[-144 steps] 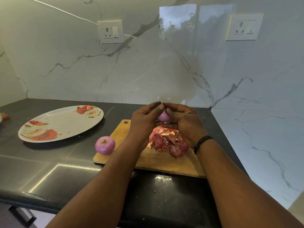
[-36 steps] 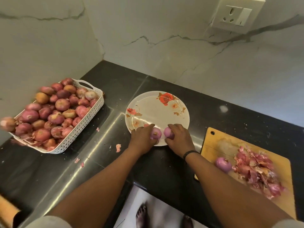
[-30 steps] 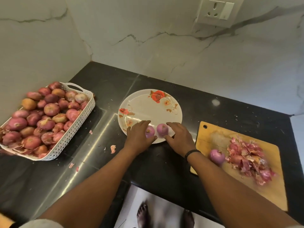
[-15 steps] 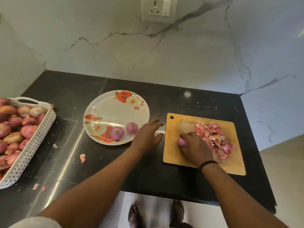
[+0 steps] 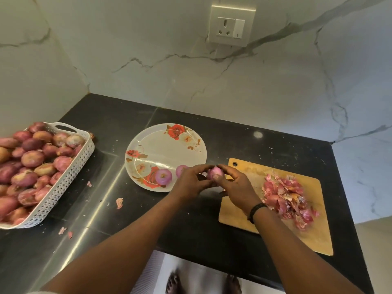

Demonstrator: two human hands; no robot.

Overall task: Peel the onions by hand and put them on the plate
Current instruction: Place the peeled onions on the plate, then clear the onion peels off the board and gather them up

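Holding a small peeled purple onion w/ both hands now: right hand pinches it, left hand fingertips curl onto its other side, just right of the white floral plate. Half a sec ago it sat on the wooden cutting board — so it's prob heading to the plate, joining the two peeled onions there. White basket of unpeeled onions — still loads left.

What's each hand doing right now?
Left hand: fingers curled, fingertips at the peeled onion; whether it grips cannot be told.
Right hand: pinching the peeled onion.
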